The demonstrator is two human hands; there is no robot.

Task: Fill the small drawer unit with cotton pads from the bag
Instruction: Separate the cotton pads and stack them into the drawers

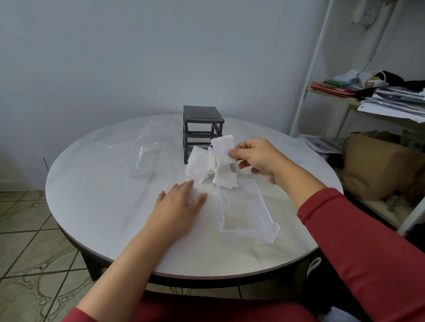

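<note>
A round white counter (104,205) fills the middle of the view, standing on a tiled floor (23,250) against a pale wall. At the right edge stands a white shelf rack (313,75) heaped with papers and clothing, and low beside it sits a brown paper bag (380,166). On the counter's far left part lies a clear plastic bag (146,151), crumpled and flat, just beside the small drawer unit (203,126). The unit is a dark, upright frame near the counter's far edge, with its open bays turned toward the person. A clear drawer (243,210) lies out of the unit on the counter, nearer the person and to the right, and its far end reaches the heap of cotton pads (199,167). That loose white heap rests on the counter right in front of the unit, between it and the drawer. The left hand (178,203) lies palm down on the counter just near the heap, its grip spread with the fingers straight. The right hand (257,157), coming out of a red sleeve (348,238), hangs above the heap, its grip pinching a single cotton pad (221,146) by one edge between thumb and forefinger. That pad is lifted clear in front of the unit.
</note>
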